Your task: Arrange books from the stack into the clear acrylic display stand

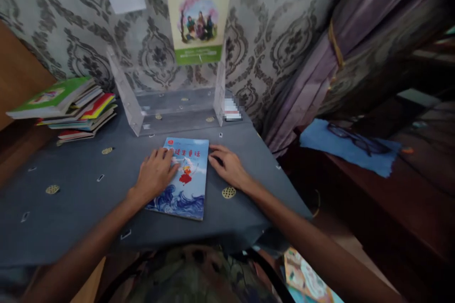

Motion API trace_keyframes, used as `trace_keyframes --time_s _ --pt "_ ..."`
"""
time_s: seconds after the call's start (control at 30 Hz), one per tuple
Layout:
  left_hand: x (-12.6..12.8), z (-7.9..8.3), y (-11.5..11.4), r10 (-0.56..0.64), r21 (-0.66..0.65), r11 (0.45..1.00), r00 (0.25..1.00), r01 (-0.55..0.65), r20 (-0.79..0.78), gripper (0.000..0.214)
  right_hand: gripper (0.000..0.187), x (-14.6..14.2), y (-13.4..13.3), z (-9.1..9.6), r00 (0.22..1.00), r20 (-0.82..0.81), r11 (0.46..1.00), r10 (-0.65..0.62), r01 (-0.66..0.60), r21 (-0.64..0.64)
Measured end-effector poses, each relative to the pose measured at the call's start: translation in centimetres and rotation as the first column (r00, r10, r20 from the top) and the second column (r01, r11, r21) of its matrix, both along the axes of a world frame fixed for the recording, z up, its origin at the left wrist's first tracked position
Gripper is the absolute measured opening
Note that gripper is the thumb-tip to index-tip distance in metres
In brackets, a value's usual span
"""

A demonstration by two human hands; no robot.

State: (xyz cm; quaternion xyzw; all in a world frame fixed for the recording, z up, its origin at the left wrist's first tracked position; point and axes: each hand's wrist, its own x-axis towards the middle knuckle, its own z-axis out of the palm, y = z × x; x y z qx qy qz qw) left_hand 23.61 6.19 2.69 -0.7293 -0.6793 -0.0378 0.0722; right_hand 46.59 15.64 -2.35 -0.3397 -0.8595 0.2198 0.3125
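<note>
A blue children's book (190,194) lies closed on the dark tablecloth, its cover showing a figure in red above waves. My left hand (156,169) rests flat over the book's left edge, fingers stretched out onto the cover. Beside the right edge, my right hand (229,165) lies on the cloth with its fingers extended and the thumb a little apart. Its fingertips are at or very near the book's edge; whether they touch it I cannot tell. Neither hand grips anything.
Behind the book stands a clear acrylic rack (181,120), with a green-and-cream book (197,54) upright above it. A stack of books (76,109) sits at the left. To the right, glasses lie on a blue cloth (320,139). The table's edge (284,175) slants down on the right.
</note>
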Motion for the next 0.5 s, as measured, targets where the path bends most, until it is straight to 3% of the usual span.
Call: trace_keyframes --time_s 0.13,0.27,0.5 --pt "2.8 -0.9 -1.4 -0.155 -0.015 0.987 0.983 0.157 0.101 0.057 0.026 0.6 0.4 0.2 0.996 0.029 0.997 0.080 -0.079 -0.019" --pt "4.7 -1.3 -1.4 -0.148 -0.079 0.985 0.986 0.154 0.082 0.083 0.031 0.7 0.2 0.5 0.992 0.042 0.993 0.118 -0.118 -0.017" --pt "6.3 0.0 -0.2 -0.168 -0.183 0.969 0.986 0.168 0.017 0.083 0.031 0.5 0.7 0.7 0.988 -0.033 0.987 0.151 -0.153 -0.055"
